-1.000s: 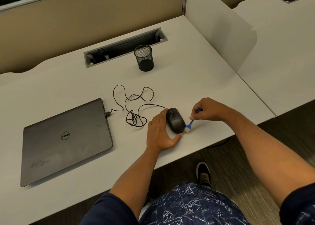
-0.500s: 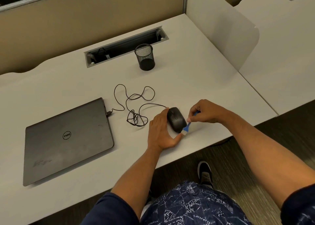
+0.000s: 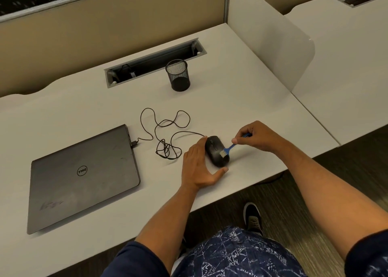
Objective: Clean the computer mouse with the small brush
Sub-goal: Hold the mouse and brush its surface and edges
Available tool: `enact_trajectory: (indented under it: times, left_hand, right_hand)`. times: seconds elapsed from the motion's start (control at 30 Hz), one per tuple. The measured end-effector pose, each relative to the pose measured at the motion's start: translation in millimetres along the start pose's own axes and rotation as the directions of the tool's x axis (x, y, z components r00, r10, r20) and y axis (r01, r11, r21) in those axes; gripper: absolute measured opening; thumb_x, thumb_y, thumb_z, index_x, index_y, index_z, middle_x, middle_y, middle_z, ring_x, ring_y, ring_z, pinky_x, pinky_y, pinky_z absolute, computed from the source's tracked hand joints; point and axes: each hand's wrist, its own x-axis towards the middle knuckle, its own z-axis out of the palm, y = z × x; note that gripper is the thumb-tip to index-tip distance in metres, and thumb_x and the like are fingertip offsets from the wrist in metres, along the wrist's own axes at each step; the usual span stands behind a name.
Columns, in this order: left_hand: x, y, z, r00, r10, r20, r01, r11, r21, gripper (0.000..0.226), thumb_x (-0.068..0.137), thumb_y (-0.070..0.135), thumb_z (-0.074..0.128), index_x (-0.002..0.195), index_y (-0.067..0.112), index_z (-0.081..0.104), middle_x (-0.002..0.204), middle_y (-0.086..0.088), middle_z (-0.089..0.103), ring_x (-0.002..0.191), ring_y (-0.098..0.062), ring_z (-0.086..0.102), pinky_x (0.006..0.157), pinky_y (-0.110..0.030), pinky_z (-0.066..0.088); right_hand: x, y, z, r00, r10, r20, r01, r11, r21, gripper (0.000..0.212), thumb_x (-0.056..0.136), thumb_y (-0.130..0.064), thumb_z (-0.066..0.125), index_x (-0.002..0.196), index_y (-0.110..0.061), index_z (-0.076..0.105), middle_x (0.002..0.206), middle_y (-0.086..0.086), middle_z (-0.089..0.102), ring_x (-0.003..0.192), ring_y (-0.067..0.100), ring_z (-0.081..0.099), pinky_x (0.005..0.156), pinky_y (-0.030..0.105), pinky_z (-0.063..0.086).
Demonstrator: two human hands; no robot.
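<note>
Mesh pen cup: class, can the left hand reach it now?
Probably yes: only the flat mouse cable lies between the mesh pen cup and the left hand, which must first release the computer mouse.

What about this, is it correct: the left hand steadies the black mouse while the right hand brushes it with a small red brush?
Not quite: the head view shows the brush is blue, not red. The left hand steadies the mouse; the right hand brushes it.
</note>
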Motion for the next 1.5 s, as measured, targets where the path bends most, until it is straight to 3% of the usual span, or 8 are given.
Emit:
enact_trajectory:
  times: [0.13, 0.27, 0.47, 0.8, 1.0, 1.13, 1.27, 1.5]
  left_hand:
    - [-1.5, -0.4, -1.5, 0.999, 0.043, -0.013, -0.042, 0.999, 0.008, 0.112, 0.074, 0.077, 0.067, 0.159, 0.018, 0.025, 0.16, -0.002, 0.038, 0.142, -0.02, 0.043, 0.115, -0.033, 0.035]
    - [3.3, 6.2, -2.6, 0.992, 0.05, -0.112, -0.044, 0.997, 0.055, 0.081, 0.089, 0.067, 0.049, 0.151, 0.016, 0.042, 0.162, -0.008, 0.035, 0.148, -0.024, 0.033, 0.12, -0.037, 0.024]
    - [27.6, 31.1, -14.0, 0.955, -0.088, -0.282, 0.079, 0.996, -0.042, 0.045, 0.099, 0.044, 0.043, 0.116, 0.015, 0.074, 0.111, -0.008, 0.061, 0.103, -0.023, 0.054, 0.088, -0.041, 0.047]
    - [32.7, 50.1, -20.3, 0.921, -0.28, -0.272, 0.165, 0.911, -0.379, 0.016, 0.099, 0.021, 0.064, 0.103, 0.008, 0.072, 0.095, -0.001, 0.058, 0.079, -0.005, 0.054, 0.069, -0.01, 0.04]
    - [33.1, 48.5, -25.5, 0.91, -0.375, -0.178, 0.237, 0.822, -0.519, 0.009, 0.102, 0.02, 0.059, 0.099, 0.011, 0.062, 0.086, 0.003, 0.065, 0.077, -0.003, 0.061, 0.067, -0.009, 0.048]
    - [38.3, 35.9, -35.6, 0.895, -0.436, -0.091, 0.317, 0.767, -0.557, 0.01, 0.104, 0.015, 0.055, 0.103, 0.007, 0.06, 0.077, 0.007, 0.063, 0.068, 0.002, 0.062, 0.066, -0.012, 0.05]
    - [42.4, 9.8, -45.5, 0.896, -0.439, 0.066, 0.397, 0.727, -0.56, 0.017, 0.099, 0.019, 0.061, 0.098, 0.007, 0.073, 0.072, 0.0, 0.066, 0.065, -0.011, 0.059, 0.067, -0.03, 0.052]
    - [27.4, -19.6, -63.9, 0.874, -0.375, 0.31, 0.486, 0.637, -0.599, 0.021, 0.097, 0.019, 0.068, 0.099, 0.001, 0.079, 0.067, 0.001, 0.064, 0.055, -0.001, 0.053, 0.052, -0.012, 0.04]
  right_hand:
    - [0.5, 5.1, 8.8, 0.996, 0.02, -0.083, -0.012, 0.995, 0.096, 0.019, 0.086, -0.03, 0.08, 0.086, -0.011, 0.082, 0.056, -0.017, 0.064, 0.053, -0.005, 0.052, 0.062, 0.02, 0.039]
    - [3.2, 2.7, 20.4, 0.975, 0.114, -0.193, -0.032, 0.922, 0.385, 0.018, 0.096, -0.027, 0.069, 0.092, -0.013, 0.078, 0.058, -0.013, 0.056, 0.053, 0.001, 0.046, 0.053, 0.015, 0.036]
    - [14.3, -13.5, 40.3, 0.99, 0.101, -0.098, -0.03, 0.831, 0.555, 0.026, 0.103, -0.026, 0.056, 0.108, -0.008, 0.075, 0.071, 0.0, 0.059, 0.058, 0.013, 0.043, 0.05, 0.023, 0.029]
    - [11.9, -20.8, 48.5, 0.999, -0.04, -0.006, 0.038, 0.895, 0.445, 0.025, 0.1, -0.028, 0.062, 0.102, -0.008, 0.077, 0.084, 0.012, 0.076, 0.066, 0.018, 0.063, 0.06, 0.023, 0.045]
    - [11.8, -22.1, 43.5, 0.998, -0.068, 0.005, 0.063, 0.946, 0.319, 0.014, 0.089, -0.021, 0.077, 0.1, -0.015, 0.08, 0.09, 0.003, 0.08, 0.083, 0.01, 0.073, 0.072, 0.018, 0.052]
    - [18.2, -14.3, 40.5, 0.994, -0.101, -0.035, 0.104, 0.992, 0.078, 0.047, 0.074, -0.033, 0.089, 0.116, -0.023, 0.073, 0.103, -0.004, 0.07, 0.09, 0.014, 0.065, 0.077, 0.024, 0.049]
    - [18.7, 3.4, 36.5, 0.994, -0.084, 0.063, 0.089, 0.992, -0.093, 0.086, 0.061, -0.049, 0.093, 0.137, -0.034, 0.056, 0.117, -0.009, 0.054, 0.102, 0.01, 0.056, 0.079, 0.019, 0.045]
    - [17.6, 22.7, 39.6, 0.985, -0.114, 0.132, 0.137, 0.975, -0.175, 0.094, 0.056, -0.048, 0.096, 0.14, -0.038, 0.055, 0.119, -0.008, 0.052, 0.102, 0.01, 0.055, 0.08, 0.018, 0.044]
